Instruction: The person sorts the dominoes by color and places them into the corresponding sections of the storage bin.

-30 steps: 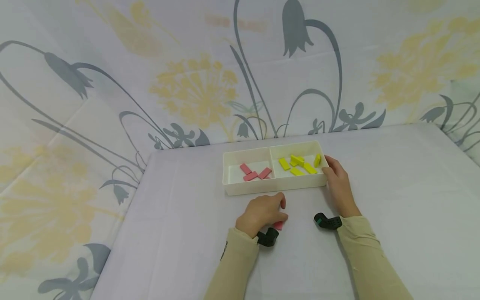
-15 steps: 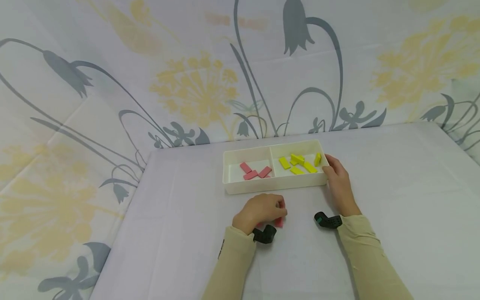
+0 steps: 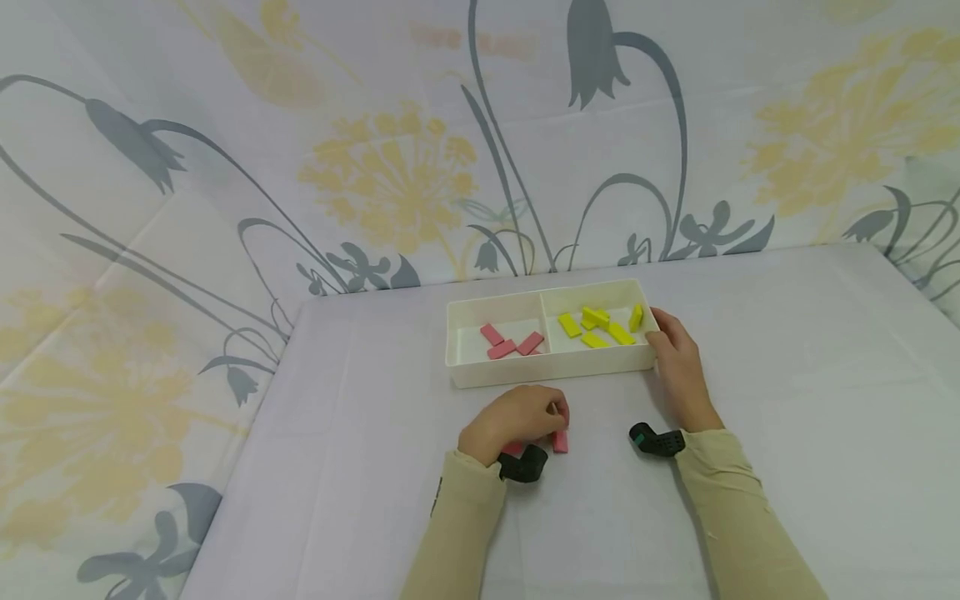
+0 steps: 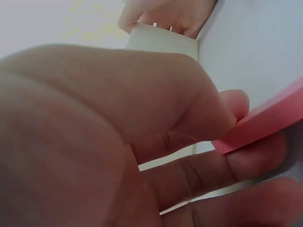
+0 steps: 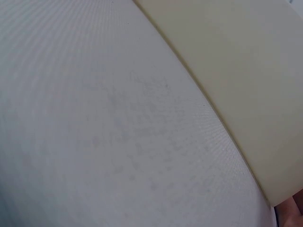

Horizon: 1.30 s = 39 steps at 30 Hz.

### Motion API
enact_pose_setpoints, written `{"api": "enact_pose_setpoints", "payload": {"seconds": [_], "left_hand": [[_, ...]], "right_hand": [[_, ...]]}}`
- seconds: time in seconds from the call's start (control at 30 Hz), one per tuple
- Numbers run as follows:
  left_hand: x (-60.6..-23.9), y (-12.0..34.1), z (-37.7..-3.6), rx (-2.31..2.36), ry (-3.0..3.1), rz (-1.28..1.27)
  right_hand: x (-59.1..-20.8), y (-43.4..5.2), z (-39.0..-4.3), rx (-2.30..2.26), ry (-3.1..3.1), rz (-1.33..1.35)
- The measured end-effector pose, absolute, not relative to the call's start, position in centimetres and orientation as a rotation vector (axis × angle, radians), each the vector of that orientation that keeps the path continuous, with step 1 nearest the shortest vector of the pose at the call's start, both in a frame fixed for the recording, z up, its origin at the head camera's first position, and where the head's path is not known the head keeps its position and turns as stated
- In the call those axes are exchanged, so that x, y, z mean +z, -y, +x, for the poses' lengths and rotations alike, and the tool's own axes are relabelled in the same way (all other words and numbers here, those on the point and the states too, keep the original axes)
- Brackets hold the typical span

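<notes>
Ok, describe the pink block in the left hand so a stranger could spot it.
Find the white two-compartment tray on the table. Just in front of it, the left hand pinches a pink block. Unlike the pink blocks in the tray, it is outside, against the fingers.
</notes>
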<state>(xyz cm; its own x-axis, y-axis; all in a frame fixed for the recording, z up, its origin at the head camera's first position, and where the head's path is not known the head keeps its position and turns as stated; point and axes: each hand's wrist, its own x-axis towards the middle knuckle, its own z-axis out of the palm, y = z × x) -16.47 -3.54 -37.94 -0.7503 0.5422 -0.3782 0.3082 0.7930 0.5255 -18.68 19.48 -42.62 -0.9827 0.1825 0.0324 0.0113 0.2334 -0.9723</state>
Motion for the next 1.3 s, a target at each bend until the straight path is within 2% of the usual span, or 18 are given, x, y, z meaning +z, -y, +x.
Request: {"api": "enact_pose_setpoints", "payload": {"seconds": [0.7, 1.3], "left_hand": [[-37.2, 4.6, -16.6, 0.778, -2.432, 0.584], [-36.9, 5.0, -16.7, 0.806, -2.497, 0.652]], "right_hand": [[-42.6, -19.6, -18.7, 1.857, 2.341, -0.185], [-42.6, -19.6, -18.7, 1.879, 2.341, -0.194]]}}
